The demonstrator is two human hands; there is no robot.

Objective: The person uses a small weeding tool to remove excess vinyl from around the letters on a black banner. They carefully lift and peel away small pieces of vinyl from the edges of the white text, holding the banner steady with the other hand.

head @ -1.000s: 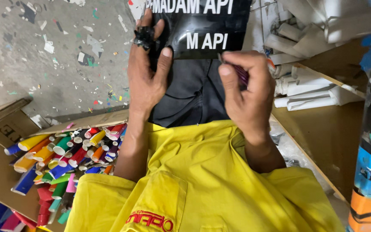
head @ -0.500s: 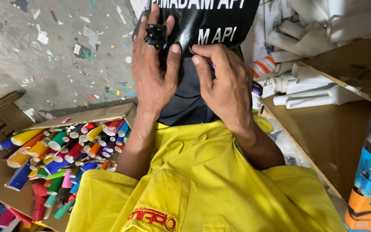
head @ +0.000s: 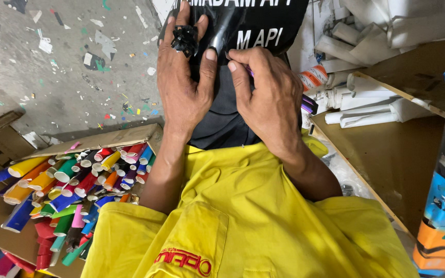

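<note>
I have both hands over a glossy black vinyl sheet (head: pixel 263 23) with white lettering, draped over a yellow garment (head: pixel 263 216) near me, at the far middle of the view. My left hand (head: pixel 184 87) presses flat on the sheet, fingers spread rather than closed, with a crumpled wad of black scrap (head: pixel 185 38) resting on the knuckles. My right hand (head: pixel 271 100) is curled, its grip pinched around a thin purple-handled tool (head: pixel 305 103), tip hidden under the thumb beside the lettering. The sheet looks thin, limp, slick and easily creased or torn, I judge; it is best pinned flat with the palm close to the lettering and lifted only by an edge. To the left a cardboard box (head: pixel 93 141) holds coloured vinyl rolls (head: pixel 73 180); white rolls (head: pixel 366 110) lie right.
</note>
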